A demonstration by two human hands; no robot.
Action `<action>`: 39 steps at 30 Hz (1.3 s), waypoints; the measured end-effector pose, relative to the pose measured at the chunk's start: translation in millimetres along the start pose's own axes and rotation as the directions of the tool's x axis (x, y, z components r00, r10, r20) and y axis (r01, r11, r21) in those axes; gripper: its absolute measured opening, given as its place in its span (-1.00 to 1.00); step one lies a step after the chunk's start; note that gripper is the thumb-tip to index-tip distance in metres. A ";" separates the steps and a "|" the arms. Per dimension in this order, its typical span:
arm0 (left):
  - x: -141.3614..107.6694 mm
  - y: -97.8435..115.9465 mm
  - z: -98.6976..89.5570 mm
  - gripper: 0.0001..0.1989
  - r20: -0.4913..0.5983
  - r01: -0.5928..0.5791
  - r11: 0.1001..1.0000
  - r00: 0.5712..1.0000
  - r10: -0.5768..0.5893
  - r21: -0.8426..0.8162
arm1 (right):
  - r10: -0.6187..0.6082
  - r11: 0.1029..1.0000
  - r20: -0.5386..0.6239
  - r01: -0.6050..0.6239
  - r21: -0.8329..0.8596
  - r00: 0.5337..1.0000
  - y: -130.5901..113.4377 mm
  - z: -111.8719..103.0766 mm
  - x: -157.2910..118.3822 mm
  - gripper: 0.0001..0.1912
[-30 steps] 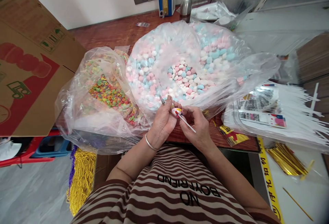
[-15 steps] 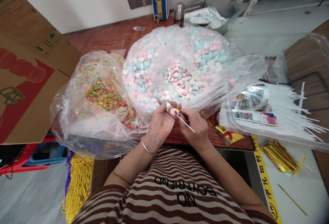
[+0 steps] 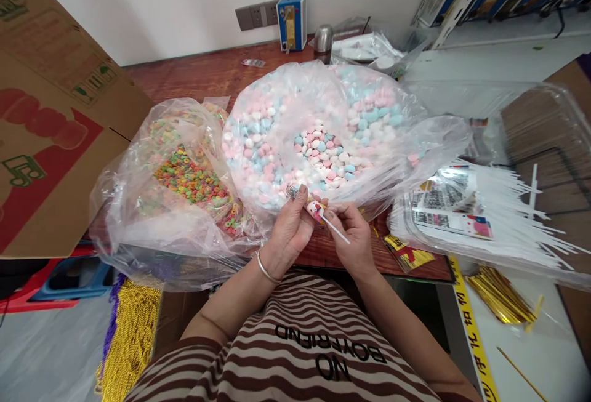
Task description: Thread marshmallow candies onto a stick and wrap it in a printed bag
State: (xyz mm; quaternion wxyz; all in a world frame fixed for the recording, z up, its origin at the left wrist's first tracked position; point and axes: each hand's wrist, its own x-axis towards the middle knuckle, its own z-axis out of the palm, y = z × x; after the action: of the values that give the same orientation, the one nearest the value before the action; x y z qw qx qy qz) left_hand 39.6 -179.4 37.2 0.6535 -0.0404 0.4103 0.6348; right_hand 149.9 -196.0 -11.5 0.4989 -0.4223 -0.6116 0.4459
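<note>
A lollipop with a printed wrapper and a white stick is held between my two hands, its stick slanting down to the right. My left hand is closed around the left side of the wrapped head, thumb on top. My right hand pinches at the right side, where the stick meets the wrapper; its fingertips are partly hidden. Just beyond the hands lies a clear bag of pink, white and blue candies. To the left is an open bag of colourful ring-shaped pieces.
On the right lies a plastic bag of white sticks with printed wrappers. Gold twist ties lie lower right. A cardboard box stands at the left. A blue device and a metal flask are by the wall.
The view has tilted slightly upward, so things sit a little lower in it. Both hands keep hold of the lollipop; its printed head has turned slightly between the fingers.
</note>
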 end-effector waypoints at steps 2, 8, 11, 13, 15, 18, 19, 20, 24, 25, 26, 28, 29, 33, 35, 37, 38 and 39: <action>2.1 -0.1 -1.3 -0.83 -0.018 -0.016 1.000 1.000 0.016 -0.016 | -0.203 0.957 -0.043 0.189 -0.219 0.978 0.0 -3.5 2.0 -0.87; -0.1 -0.2 -4.9 -0.87 0.040 -0.022 0.999 0.999 0.024 -0.043 | -0.528 0.657 0.045 0.441 -0.611 0.848 1.0 -7.8 6.9 -0.88; -3.8 3.8 -8.1 -0.95 0.143 0.004 0.998 0.990 0.006 -0.069 | -0.440 0.780 -0.018 0.372 -0.503 0.898 -2.0 -9.1 6.2 -0.91; -4.5 5.4 -10.2 -0.86 0.194 0.006 0.999 0.981 0.004 -0.049 | -0.314 0.900 -0.063 0.276 -0.338 0.947 -2.7 -10.1 5.0 -0.91; -3.8 5.0 -11.4 -0.79 0.207 -0.011 1.000 0.978 0.011 -0.004 | -0.184 0.975 -0.080 0.172 -0.138 0.980 -1.0 -9.9 3.5 -0.90; -2.2 2.6 -11.0 -0.74 0.210 -0.045 0.997 0.977 0.033 0.056 | -0.071 0.995 -0.098 0.077 0.058 0.993 3.2 -7.5 1.3 -0.86; -2.0 2.0 -10.6 -0.70 0.208 -0.073 0.995 0.976 0.058 0.067 | -0.070 0.996 -0.110 0.076 0.051 0.992 3.9 -6.6 0.8 -0.86; -2.1 1.6 -10.1 -0.67 0.203 -0.108 0.991 0.975 0.090 0.078 | -0.085 0.996 -0.124 0.088 0.015 0.989 4.0 -6.0 0.7 -0.86; -2.8 4.4 -10.3 -0.59 0.181 -0.210 0.971 0.966 0.187 0.116 | -0.040 0.996 -0.120 0.049 0.073 0.992 0.1 -10.4 4.5 -0.83; -2.5 6.0 -11.0 -0.57 0.183 -0.213 0.969 0.965 0.189 0.123 | 0.033 0.983 -0.084 -0.017 0.183 0.996 -1.3 -13.8 6.0 -0.81; -1.8 7.9 -11.9 -0.55 0.187 -0.215 0.968 0.964 0.189 0.129 | 0.114 0.952 -0.025 -0.102 0.288 0.993 -2.9 -18.1 7.3 -0.77; 0.2 11.9 -13.8 -0.49 0.195 -0.237 0.962 0.958 0.209 0.135 | 0.235 0.884 0.148 -0.274 0.379 0.961 -6.6 -27.5 7.5 -0.66; 1.3 13.6 -14.7 -0.46 0.199 -0.258 0.957 0.953 0.229 0.135 | 0.266 0.877 0.231 -0.334 0.345 0.936 -8.9 -31.7 5.9 -0.62; 2.4 13.6 -16.1 -0.38 0.209 -0.333 0.936 0.929 0.306 0.111 | 0.176 0.983 0.272 -0.156 -0.093 0.946 -16.2 -33.9 -11.0 -0.75; -0.2 8.1 -16.5 -0.37 0.246 -0.329 0.937 0.923 0.295 0.113 | 0.003 0.950 0.171 0.051 -0.310 0.985 -14.9 -25.7 -21.3 -0.79; -4.0 0.0 -18.5 -0.35 0.301 -0.302 0.941 0.921 0.247 0.155 | -0.148 0.871 0.091 0.174 -0.460 0.985 -9.4 -15.7 -28.6 -0.79; -5.8 -4.2 -20.3 -0.35 0.329 -0.285 0.938 0.920 0.211 0.196 | -0.201 0.836 0.056 0.201 -0.511 0.978 -5.9 -11.4 -30.7 -0.80; -7.2 -8.0 -22.6 -0.37 0.357 -0.276 0.929 0.917 0.178 0.245 | -0.239 0.813 0.020 0.211 -0.543 0.971 -2.3 -8.0 -31.7 -0.80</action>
State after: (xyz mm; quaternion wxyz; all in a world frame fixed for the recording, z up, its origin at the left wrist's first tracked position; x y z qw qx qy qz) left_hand 36.6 -199.6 22.8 0.6323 0.2106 0.3864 0.6375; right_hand 162.2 -226.1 -15.9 0.4235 -0.4815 -0.7454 0.1824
